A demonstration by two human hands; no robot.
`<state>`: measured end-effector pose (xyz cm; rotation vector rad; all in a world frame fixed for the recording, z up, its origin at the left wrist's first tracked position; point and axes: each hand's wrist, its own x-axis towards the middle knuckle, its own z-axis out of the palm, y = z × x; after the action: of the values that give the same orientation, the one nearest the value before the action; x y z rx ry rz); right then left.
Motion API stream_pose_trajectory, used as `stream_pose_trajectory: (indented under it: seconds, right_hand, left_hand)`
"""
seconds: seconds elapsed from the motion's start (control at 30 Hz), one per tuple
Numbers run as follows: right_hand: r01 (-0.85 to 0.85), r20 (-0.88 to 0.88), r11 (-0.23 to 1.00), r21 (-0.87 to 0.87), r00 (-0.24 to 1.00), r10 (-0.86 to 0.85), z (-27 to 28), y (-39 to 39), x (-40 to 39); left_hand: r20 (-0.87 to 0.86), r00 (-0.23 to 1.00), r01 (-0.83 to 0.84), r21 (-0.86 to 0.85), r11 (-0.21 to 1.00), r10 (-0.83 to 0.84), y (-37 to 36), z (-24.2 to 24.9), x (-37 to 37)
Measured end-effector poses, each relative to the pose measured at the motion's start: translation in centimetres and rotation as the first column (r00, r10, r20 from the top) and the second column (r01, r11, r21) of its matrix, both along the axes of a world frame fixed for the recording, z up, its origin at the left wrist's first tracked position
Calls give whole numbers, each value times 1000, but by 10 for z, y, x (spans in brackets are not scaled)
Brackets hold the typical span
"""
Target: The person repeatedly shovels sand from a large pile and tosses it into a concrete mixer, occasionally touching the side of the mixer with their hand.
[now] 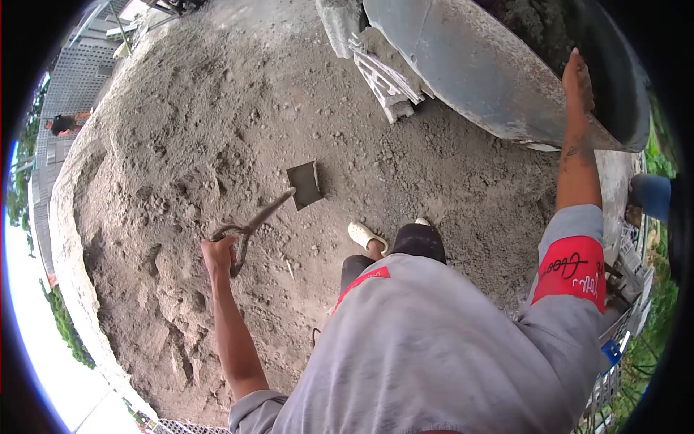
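My left hand is closed around the handle of a shovel. The shovel's square blade rests on the grey, crumbly sand-like material, a little ahead of my feet. At the upper right, my right hand reaches over the rim of a large metal tub that has dark material inside. Its fingers look stretched out and hold nothing that I can make out.
Pale broken pieces lie beside the tub. My light clog stands on the loose ground. Another person is at the far left near grey perforated blocks. A blue object shows at the right edge.
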<state>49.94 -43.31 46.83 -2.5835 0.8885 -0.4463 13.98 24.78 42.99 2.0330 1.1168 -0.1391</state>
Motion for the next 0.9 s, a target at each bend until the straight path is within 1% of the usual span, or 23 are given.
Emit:
stream_pose_trajectory:
  seconds: [0.03, 0.07, 0.1, 0.13, 0.17, 0.2, 0.23, 0.27, 0.3, 0.33, 0.37, 0.43, 0.47, 0.53, 0.57, 0.63, 0.67, 0.7, 0.73, 0.77, 0.8, 0.83, 0.9]
  right_hand:
    - [18, 27, 1000, 5, 999, -18, 1, 1, 0]
    - [62, 46, 997, -48, 997, -60, 1, 3, -1]
    - [101, 57, 990, -100, 994, -96, -3, 5, -2]
    - [83, 96, 995, -63, 992, -76, -10, -2, 4]
    - [94, 116, 994, -56, 989, -87, -6, 3, 0]
    - [87, 76, 995, -43, 994, -84, 6, 16, -10]
    - [91, 38, 995, -31, 995, -89, 15, 26, -15]
    - [94, 58, 995, -42, 994, -91, 14, 27, -15]
    - [109, 82, 992, -59, 991, -104, 9, 25, -15]
    - [116, 106, 989, -91, 989, -106, 5, 22, -15]
    - [119, 126, 985, -121, 987, -104, 1, 19, -13]
    - [113, 138, 986, -125, 986, -95, -4, 16, -12]
    - [138, 148, 984, -114, 982, -120, -7, 16, -14]
    - [92, 96, 984, -151, 992, -78, -5, 16, -13]
    - [99, 104, 985, -140, 991, -85, 0, 19, -14]
    - [70, -29, 997, 22, 997, -69, 12, 25, -16]
    - [74, -11, 997, -7, 997, -74, 4, 21, -14]
    - [81, 2, 997, -3, 997, -81, 7, 21, -13]
    - [32, -107, 999, 17, 994, -30, 11, 22, -15]
    - [-18, -216, 999, 41, 976, 26, 14, 23, -16]
    - [8, -217, 1000, 0, 976, -8, 15, 26, -16]
    - [6, -213, 1000, 1, 977, -5, 15, 26, -15]
    - [-14, -216, 1000, 14, 976, 17, 12, 23, -14]
  left_hand:
    - [43, 999, 7, -18, 1000, -7, 2, 2, 0]
    - [62, 998, 22, -13, 1000, -21, 5, 1, 2]
    - [58, 998, -26, -25, 999, 28, 9, 0, 1]
    - [57, 995, -74, -35, 997, 76, 12, -1, 0]
    - [68, 994, -80, -31, 996, 82, 15, -3, -1]
    - [85, 993, -78, -28, 997, 81, 17, -3, 1]
    - [67, 993, -99, -25, 995, 101, 16, 3, 4]
    - [53, 993, -103, -26, 994, 105, 16, 8, 7]
    - [92, 981, -166, -62, 984, 171, 27, -1, 6]
    - [101, 975, -186, -98, 978, 196, 30, -1, 10]
    - [118, 973, -189, -86, 978, 199, 35, -3, 13]
    - [121, 976, -175, -68, 982, 182, 38, -3, 22]
    - [113, 976, -183, -53, 982, 188, 42, -1, 22]
    - [108, 972, -206, -34, 978, 208, 38, -1, 27]
    - [69, 974, -212, -42, 976, 215, 45, -6, 24]
    - [151, 962, -225, -24, 974, 226, 57, -23, 20]
    - [170, 961, -217, -21, 976, 217, 53, -21, 28]
    - [155, 959, -229, -72, 971, 238, 43, -15, 35]
    - [131, 957, -244, -122, 962, 259, 34, -10, 38]
    - [136, 957, -241, -122, 963, 257, 28, -7, 42]
    - [138, 966, -200, -148, 969, 220, 22, -5, 44]
    - [143, 972, -159, -174, 972, 185, 18, -4, 48]
    - [132, 975, -150, -197, 969, 178, 13, -4, 53]
